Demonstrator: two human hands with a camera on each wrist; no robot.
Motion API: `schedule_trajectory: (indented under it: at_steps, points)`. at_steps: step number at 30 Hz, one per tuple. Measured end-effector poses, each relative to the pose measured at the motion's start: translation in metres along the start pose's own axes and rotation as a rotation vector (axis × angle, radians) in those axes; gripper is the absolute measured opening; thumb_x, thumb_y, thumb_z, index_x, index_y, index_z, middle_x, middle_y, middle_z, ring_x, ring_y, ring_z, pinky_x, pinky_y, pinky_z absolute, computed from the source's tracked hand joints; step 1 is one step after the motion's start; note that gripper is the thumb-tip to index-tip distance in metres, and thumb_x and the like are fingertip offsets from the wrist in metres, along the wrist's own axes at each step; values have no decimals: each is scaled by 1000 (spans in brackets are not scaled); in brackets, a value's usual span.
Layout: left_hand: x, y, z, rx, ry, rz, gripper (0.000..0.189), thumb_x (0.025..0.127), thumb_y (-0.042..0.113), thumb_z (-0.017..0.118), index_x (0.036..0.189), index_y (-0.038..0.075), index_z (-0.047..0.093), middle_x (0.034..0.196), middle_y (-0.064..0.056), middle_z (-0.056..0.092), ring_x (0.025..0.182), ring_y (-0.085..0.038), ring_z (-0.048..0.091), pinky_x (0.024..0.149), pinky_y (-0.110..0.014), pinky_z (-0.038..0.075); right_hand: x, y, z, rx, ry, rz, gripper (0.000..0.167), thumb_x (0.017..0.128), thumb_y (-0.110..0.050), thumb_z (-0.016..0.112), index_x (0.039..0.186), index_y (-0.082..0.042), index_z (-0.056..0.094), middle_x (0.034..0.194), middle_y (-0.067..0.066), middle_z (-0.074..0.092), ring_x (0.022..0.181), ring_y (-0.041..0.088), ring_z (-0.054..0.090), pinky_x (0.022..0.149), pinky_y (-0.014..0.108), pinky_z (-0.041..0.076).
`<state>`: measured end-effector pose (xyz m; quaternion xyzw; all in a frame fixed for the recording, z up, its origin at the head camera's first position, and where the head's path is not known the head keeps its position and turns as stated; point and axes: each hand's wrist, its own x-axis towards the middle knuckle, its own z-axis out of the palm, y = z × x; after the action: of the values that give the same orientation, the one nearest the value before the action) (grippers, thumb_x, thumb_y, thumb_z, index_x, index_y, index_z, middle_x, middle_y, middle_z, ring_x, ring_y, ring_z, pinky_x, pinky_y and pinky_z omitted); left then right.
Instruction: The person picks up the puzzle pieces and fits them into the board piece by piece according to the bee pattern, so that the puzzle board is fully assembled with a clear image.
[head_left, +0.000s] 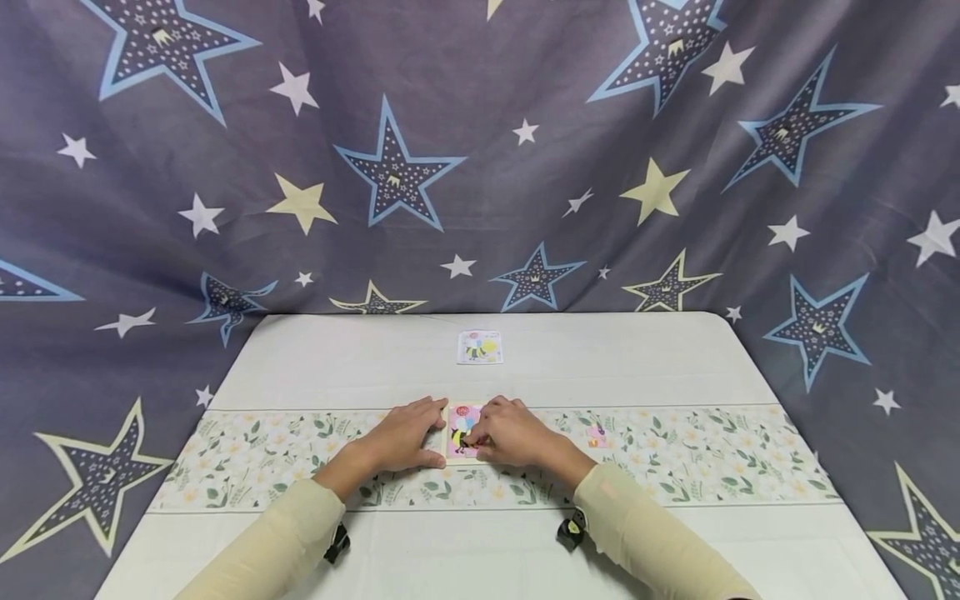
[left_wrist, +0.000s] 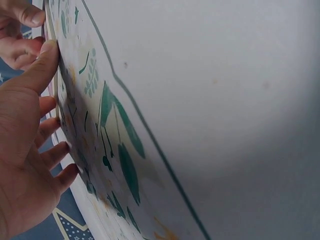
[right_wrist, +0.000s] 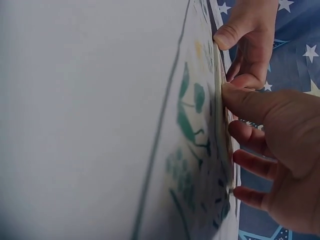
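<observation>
A small jigsaw puzzle (head_left: 459, 432) with a bee on a pink ground lies in a pale wooden tray (head_left: 448, 450) at mid-table. My left hand (head_left: 408, 435) touches the tray's left side, its thumb near the front corner and its fingers spread toward the back. Over the puzzle's right part lies my right hand (head_left: 513, 433), fingertips down on it and thumb at the front edge. These fingers hide that part, so any piece beneath them cannot be seen. Both the left hand (left_wrist: 27, 145) and the right hand (right_wrist: 280, 150) show slightly bent, separated fingers in their wrist views.
A loose pink puzzle piece or pieces (head_left: 597, 435) lie to the right of the right hand. Farther back is a card (head_left: 480, 347) with a bee picture. A floral strip (head_left: 697, 454) crosses the white table (head_left: 360, 358); a star-patterned curtain (head_left: 480, 125) hangs behind.
</observation>
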<state>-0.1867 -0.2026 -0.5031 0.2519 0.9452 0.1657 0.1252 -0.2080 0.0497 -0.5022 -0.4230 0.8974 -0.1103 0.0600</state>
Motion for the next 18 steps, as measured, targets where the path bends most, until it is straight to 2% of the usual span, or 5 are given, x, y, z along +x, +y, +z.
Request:
schedule_trajectory:
  at_steps: [9, 14, 18]
  points:
    - [0, -1, -1, -5, 4, -7, 58, 85, 52, 78, 124, 12, 61, 164, -12, 37, 153, -38, 33, 121, -60, 31, 8, -5, -3, -1, -11, 85, 24, 86, -34, 83, 110, -35, 80, 98, -9, 72, 121, 25, 59, 89, 48, 54]
    - [1, -2, 0, -7, 9, -10, 58, 85, 52, 78, 125, 13, 62, 164, -13, 38, 152, -38, 34, 121, -60, 31, 9, -7, -6, 11, -29, 101, 25, 85, -34, 84, 109, -36, 81, 107, -9, 74, 119, 23, 60, 91, 47, 53]
    - [1, -1, 1, -8, -1, -4, 61, 85, 52, 78, 128, 11, 62, 164, -13, 37, 153, -38, 33, 121, -61, 31, 7, -5, -7, -9, -36, 69, 27, 87, -37, 81, 114, -37, 79, 113, -8, 74, 119, 23, 61, 94, 47, 52]
